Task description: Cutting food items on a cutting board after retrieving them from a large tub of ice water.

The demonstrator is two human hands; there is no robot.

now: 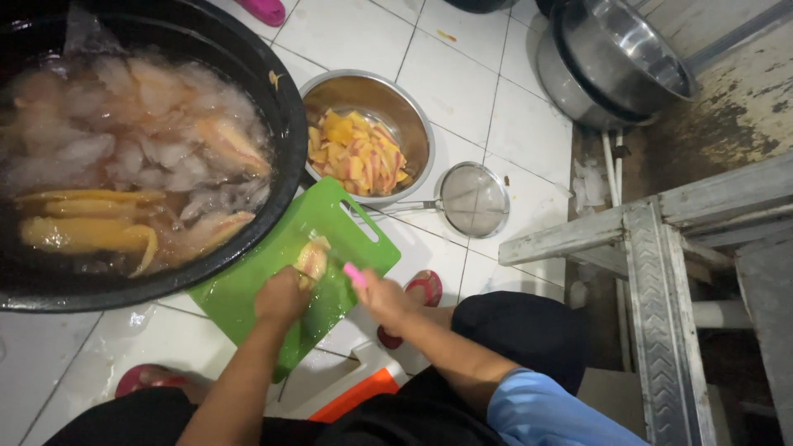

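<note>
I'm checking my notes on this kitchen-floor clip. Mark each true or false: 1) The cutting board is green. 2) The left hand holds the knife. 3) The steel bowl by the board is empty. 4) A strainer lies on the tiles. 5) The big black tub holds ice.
1) True: the cutting board is green.
2) False: the right hand grips the pink-handled knife; the left hand steadies the food piece.
3) False: the steel bowl holds cut pieces.
4) True: the strainer lies on the tiles.
5) True: the black tub holds ice.

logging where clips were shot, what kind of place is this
Probably a kitchen's floor-level prep area: a green cutting board lies on white floor tiles, beside a steel bowl of cut pieces and a black tub of iced fish.
</note>
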